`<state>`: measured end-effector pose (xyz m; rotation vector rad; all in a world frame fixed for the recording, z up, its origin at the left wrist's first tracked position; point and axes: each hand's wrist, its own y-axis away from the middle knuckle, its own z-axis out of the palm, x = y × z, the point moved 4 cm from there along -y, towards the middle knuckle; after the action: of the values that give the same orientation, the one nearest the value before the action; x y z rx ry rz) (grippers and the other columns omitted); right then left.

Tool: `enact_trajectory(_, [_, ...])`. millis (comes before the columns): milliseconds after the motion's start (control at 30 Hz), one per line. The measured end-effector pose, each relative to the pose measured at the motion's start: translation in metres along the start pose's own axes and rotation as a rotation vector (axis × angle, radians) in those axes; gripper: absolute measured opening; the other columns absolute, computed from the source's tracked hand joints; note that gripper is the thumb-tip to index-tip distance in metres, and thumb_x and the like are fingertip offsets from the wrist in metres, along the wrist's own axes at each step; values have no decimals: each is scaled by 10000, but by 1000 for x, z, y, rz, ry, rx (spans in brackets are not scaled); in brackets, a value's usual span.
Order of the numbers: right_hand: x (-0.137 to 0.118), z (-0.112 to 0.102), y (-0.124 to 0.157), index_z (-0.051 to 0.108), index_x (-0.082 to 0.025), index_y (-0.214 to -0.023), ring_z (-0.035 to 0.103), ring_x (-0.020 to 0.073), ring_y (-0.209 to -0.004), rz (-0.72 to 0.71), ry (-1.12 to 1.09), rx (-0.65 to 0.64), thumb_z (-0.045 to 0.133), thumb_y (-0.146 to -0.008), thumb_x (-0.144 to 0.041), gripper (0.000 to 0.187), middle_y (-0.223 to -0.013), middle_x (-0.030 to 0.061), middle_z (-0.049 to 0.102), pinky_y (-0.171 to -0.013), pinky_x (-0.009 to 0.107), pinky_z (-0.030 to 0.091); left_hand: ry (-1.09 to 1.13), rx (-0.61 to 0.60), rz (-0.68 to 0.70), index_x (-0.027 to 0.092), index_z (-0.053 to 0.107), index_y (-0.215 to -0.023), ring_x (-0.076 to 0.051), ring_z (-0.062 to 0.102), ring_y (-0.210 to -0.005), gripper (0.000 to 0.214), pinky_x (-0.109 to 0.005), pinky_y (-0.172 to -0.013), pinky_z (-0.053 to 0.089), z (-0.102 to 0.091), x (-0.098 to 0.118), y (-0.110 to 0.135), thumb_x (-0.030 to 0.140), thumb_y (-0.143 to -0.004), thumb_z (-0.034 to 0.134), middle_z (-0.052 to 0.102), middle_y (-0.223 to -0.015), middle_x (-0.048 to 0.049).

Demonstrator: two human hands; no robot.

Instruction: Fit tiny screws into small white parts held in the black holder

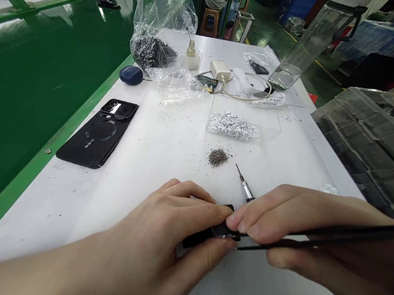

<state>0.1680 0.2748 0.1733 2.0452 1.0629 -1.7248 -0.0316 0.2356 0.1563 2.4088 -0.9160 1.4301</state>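
Observation:
Fingers and thumb of my left hand (177,223) are closed around a small black rectangular part (198,238), steadying it low over the white table. My right hand (290,218) grips black tweezers (329,237), whose tips reach the near end of the part beside my left thumb. Its fingertips also press on the black part. Beyond my right fingers a thin screwdriver (246,188) points away; its handle is hidden behind the hand, so whether it is held or lying down I cannot tell. A small heap of tiny metal screws (218,157) lies just past the screwdriver tip.
A clear tray (247,119) carries white bits (233,126). A black phone (99,130) lies left. Behind stand a bag of black parts (150,50), a glass bottle (191,49), a charger (220,70) and a water bottle (303,47). Plastic bins (372,134) line the right.

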Motion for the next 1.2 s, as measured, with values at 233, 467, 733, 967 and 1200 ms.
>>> enact_trajectory(233, [0, 0, -1, 883, -307, -1107, 886, 222, -950, 16, 5, 35, 932, -897, -221, 232, -1007, 43, 905, -890, 206, 701, 2, 0, -23, 146, 732, -988, -182, 726, -960, 203, -299, -959, 561, -1, -1, 0, 172, -1108, 570, 720, -845, -16])
enact_trajectory(467, [0, 1, 2, 898, -318, -1144, 893, 240, -963, -10, -13, 10, 955, -874, -239, 288, -995, 46, 911, -915, 229, 709, -42, 22, 5, 127, 754, -1059, -199, 730, -997, 185, -317, -919, 575, 0, -1, 5, 170, -1099, 579, 780, -937, -46])
enact_trajectory(733, [0, -1, 2, 876, -319, -1130, 890, 242, -969, -1, 48, 6, 933, -905, -272, 237, -1028, 41, 907, -913, 246, 720, -31, 15, -11, 134, 753, -1059, -193, 726, -995, 195, -316, -925, 576, -1, 0, 2, 157, -1102, 564, 791, -963, -43])
enact_trajectory(967, [3, -3, 10, 841, -314, -1145, 886, 234, -1001, -17, 140, 7, 828, -999, -315, 147, -1078, 44, 899, -909, 258, 725, -39, -12, -15, 136, 747, -1052, -185, 729, -986, 198, -302, -937, 569, -1, 2, 3, 168, -1107, 559, 768, -918, -30])
enact_trajectory(1200, [4, -3, 10, 836, -308, -1130, 885, 226, -1000, -4, 128, 15, 824, -1004, -331, 129, -1085, 45, 895, -892, 231, 719, -43, -10, -18, 161, 724, -1030, -184, 727, -953, 179, -302, -922, 574, -1, 1, 1, 175, -1105, 563, 751, -879, -18])
